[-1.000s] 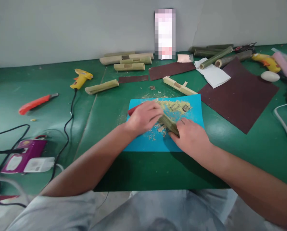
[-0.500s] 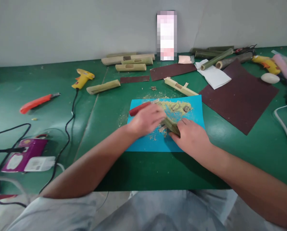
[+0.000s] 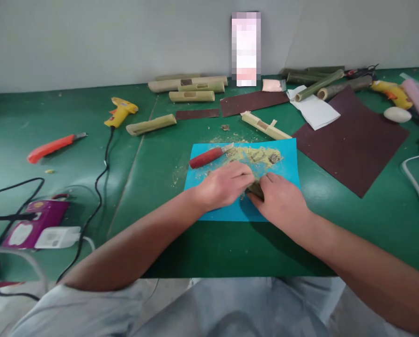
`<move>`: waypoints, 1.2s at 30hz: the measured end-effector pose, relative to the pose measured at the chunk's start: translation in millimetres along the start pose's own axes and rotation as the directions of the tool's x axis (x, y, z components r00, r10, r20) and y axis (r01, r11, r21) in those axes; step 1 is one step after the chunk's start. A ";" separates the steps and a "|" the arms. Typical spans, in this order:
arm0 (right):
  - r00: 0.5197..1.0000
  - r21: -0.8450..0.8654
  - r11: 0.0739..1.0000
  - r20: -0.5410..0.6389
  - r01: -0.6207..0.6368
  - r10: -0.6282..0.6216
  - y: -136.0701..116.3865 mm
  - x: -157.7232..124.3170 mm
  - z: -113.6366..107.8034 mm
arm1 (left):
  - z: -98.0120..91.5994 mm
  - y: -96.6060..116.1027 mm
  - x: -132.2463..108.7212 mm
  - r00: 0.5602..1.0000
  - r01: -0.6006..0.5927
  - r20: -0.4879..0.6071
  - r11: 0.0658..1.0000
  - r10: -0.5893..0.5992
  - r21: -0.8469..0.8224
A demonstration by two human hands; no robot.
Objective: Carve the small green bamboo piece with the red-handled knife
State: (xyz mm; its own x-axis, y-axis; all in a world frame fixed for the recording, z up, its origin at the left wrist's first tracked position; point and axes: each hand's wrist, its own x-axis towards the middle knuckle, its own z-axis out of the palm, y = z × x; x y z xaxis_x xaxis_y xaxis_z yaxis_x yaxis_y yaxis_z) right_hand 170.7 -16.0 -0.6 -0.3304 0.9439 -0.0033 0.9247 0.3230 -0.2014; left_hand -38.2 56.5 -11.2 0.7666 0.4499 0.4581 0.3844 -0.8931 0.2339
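Olive-green bamboo tube [image 3: 255,188]: over the flat, bright-blue rectangular sheet [image 3: 230,215], between both hands' fingers | right hand [image 3: 283,199]: fingers clamped around one end | left hand [image 3: 225,188]: fingers curled over the other, grip unclear

Woody bamboo piece [image 3: 256,188], glossy green tabletop [image 3: 160,168]

Indoor lighting is soft and rather dim. A pale sheen lies on the green table [image 3: 153,164] toward 9 o'clock; a broad shadow darkens its near edge at 6 o'clock. The screen [image 3: 246,49] at 12 o'clock is bright and pixelated. Fine detail softens on the left hand [image 3: 224,186].
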 end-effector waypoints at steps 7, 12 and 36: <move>1.000 0.000 1.000 -0.011 0.022 -0.022 0.8 0.1 -1.0 | 0.6 -3.7 -2.7 0.999 -0.004 -0.043 1.000 0.003 -0.014; 1.000 0.011 1.000 0.004 -0.006 0.006 1.1 0.4 -1.0 | -1.2 -10.6 -2.1 0.986 0.071 -0.152 0.998 -0.070 -0.001; 1.000 0.004 1.000 0.015 -0.005 0.004 0.1 -0.4 -1.2 | -4.6 -7.6 -2.5 0.996 0.003 -0.090 1.000 -0.002 0.010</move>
State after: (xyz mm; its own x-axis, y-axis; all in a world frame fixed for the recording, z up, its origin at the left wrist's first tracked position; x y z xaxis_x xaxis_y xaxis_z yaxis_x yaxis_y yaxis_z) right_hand 171.1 -16.2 0.5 -0.3290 0.9441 -0.0187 0.9255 0.3184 -0.2051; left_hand -45.5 62.1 -10.2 0.7162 0.4500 0.5334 0.3915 -0.8918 0.2267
